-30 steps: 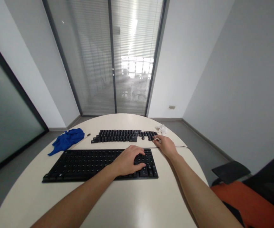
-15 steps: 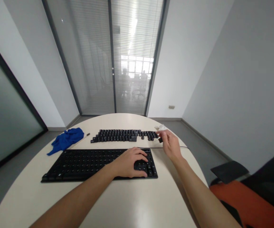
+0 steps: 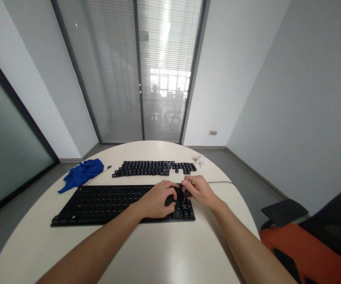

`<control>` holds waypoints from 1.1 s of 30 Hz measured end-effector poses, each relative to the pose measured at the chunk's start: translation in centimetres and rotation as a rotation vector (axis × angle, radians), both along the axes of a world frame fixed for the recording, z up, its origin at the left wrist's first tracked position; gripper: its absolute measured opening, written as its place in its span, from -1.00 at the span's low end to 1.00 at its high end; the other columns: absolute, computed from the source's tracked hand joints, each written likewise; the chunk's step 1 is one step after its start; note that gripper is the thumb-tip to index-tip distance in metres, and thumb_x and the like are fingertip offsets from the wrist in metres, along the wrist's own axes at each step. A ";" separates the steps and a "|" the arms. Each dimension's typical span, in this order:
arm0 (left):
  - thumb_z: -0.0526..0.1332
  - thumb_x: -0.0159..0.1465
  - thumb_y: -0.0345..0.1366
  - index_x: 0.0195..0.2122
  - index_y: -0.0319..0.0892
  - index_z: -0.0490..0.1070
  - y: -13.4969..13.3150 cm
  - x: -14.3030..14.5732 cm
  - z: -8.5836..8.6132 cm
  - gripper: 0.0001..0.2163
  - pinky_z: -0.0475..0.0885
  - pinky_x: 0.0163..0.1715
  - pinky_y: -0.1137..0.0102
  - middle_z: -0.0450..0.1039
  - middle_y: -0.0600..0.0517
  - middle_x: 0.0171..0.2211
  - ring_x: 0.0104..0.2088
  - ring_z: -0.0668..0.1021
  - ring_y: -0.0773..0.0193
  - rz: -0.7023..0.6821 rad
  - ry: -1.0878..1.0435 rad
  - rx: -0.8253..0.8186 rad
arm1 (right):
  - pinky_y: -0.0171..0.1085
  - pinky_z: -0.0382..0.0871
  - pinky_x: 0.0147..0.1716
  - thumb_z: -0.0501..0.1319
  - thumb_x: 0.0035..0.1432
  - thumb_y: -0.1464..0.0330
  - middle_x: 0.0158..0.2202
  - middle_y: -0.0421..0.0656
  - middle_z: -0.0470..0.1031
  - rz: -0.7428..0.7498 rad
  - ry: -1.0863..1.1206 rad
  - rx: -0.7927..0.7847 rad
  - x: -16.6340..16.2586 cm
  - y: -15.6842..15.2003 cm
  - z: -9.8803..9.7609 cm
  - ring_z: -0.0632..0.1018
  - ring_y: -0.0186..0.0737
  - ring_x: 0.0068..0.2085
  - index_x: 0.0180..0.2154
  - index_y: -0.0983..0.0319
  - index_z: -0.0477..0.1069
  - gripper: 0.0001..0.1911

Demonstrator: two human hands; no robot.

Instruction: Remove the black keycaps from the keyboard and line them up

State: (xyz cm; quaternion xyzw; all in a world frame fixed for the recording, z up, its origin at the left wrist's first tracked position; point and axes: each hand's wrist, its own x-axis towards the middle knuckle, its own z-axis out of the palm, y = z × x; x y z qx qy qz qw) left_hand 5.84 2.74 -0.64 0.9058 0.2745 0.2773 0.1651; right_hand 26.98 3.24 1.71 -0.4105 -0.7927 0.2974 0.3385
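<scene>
A black keyboard (image 3: 108, 203) lies on the table, most of its keycaps off, with some still on at its right end. My left hand (image 3: 159, 199) rests on its right part, fingers apart and curved, holding nothing. Just right of it, my right hand (image 3: 198, 190) is closed on a keycap puller (image 3: 186, 197) with thin wire prongs. The prongs point down at the keys of the number pad; whether they grip a keycap I cannot tell. Behind the keyboard, loose black keycaps (image 3: 146, 168) are laid out in rows.
A blue cloth (image 3: 83, 173) lies at the left, beside a thin brush (image 3: 99, 175). Crumpled white tissue (image 3: 200, 160) sits at the back right. The keyboard's cable (image 3: 222, 182) runs to the right table edge. An orange chair (image 3: 288, 252) stands at the right.
My right hand has moved left and toward me, from beside the loose keycaps down to the keyboard's right end with the keycap puller. My left hand has shifted slightly left.
</scene>
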 end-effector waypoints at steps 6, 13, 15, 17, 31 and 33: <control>0.24 0.09 -0.47 -0.30 -0.13 0.40 0.0 0.1 0.2 -0.83 0.29 0.13 0.18 0.40 -0.05 0.00 0.05 0.40 0.09 -0.006 -0.013 0.002 | -0.42 0.21 -0.57 0.05 0.34 0.15 -0.64 -0.24 0.36 0.044 -0.126 0.133 -0.5 -0.6 0.5 0.40 -0.39 -0.60 -0.54 0.26 0.37 -0.52; 0.24 0.10 -0.46 -0.29 -0.13 0.41 0.0 0.0 -0.1 -0.84 0.27 0.15 0.17 0.38 -0.07 0.02 0.08 0.38 0.08 -0.007 -0.010 0.006 | -0.40 0.14 -0.55 0.05 0.34 0.19 -0.68 -0.25 0.34 0.020 -0.176 0.218 -0.1 -0.6 0.9 0.34 -0.40 -0.61 -0.57 0.27 0.36 -0.52; 0.24 0.10 -0.47 -0.29 -0.13 0.41 0.1 0.0 -0.1 -0.84 0.27 0.15 0.17 0.38 -0.07 0.01 0.08 0.38 0.08 -0.005 -0.007 0.010 | -0.40 0.12 -0.55 0.04 0.35 0.20 -0.68 -0.25 0.33 0.015 -0.181 0.230 -0.1 -0.6 0.8 0.33 -0.41 -0.61 -0.57 0.27 0.37 -0.52; 0.24 0.10 -0.47 -0.30 -0.13 0.41 0.1 0.0 -0.1 -0.84 0.27 0.15 0.17 0.39 -0.06 0.01 0.08 0.38 0.08 -0.006 -0.006 0.010 | -0.40 0.11 -0.55 0.04 0.35 0.20 -0.68 -0.25 0.33 0.017 -0.195 0.238 -0.1 -0.6 0.9 0.32 -0.41 -0.62 -0.58 0.27 0.36 -0.52; 0.22 0.09 -0.47 -0.27 -0.13 0.41 0.0 0.2 0.3 -0.81 0.30 0.12 0.18 0.40 -0.06 -0.04 0.03 0.40 0.08 -0.009 -0.003 -0.005 | -0.37 0.23 -0.47 0.01 0.35 0.14 -0.60 -0.16 0.47 0.143 -0.215 0.275 -0.7 -0.9 1.3 0.41 -0.35 -0.55 -0.52 0.26 0.50 -0.47; 0.22 0.09 -0.47 -0.28 -0.12 0.41 0.0 0.1 0.3 -0.83 0.30 0.12 0.17 0.41 -0.06 -0.04 0.04 0.40 0.08 -0.003 -0.003 -0.009 | -0.37 0.27 -0.49 0.05 0.32 0.09 -0.61 -0.17 0.46 0.103 -0.191 0.210 -0.4 -0.7 1.1 0.43 -0.34 -0.56 -0.53 0.26 0.50 -0.47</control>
